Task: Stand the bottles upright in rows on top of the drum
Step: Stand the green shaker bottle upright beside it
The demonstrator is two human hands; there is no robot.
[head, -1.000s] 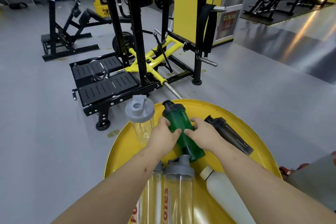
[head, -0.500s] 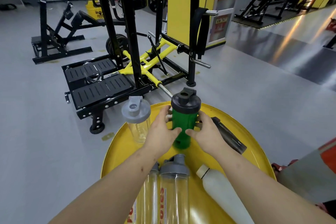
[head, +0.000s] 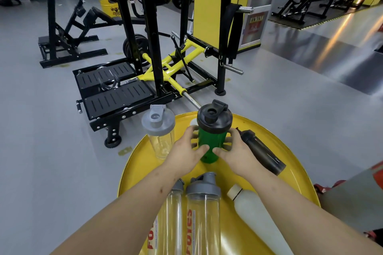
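A green bottle (head: 209, 141) with a black lid stands upright near the far middle of the yellow drum top (head: 143, 163). My left hand (head: 186, 151) and my right hand (head: 234, 149) both wrap its lower body from either side. To its left a clear bottle (head: 159, 130) with a grey lid stands upright. A dark bottle (head: 261, 152) lies on its side at the right. Two clear bottles with grey caps (head: 204, 207) lie flat in front of me, partly under my left forearm. A white bottle (head: 255, 215) lies beside them, under my right forearm.
A black and yellow gym machine (head: 149, 64) with a steel bar end stands on the grey floor just beyond the drum. More racks stand at the back left and far right. Something red (head: 331, 186) sits low beside the drum's right edge.
The green bottle went from lying tilted on the drum to standing upright, turned up by both hands. Both hands still hold it.
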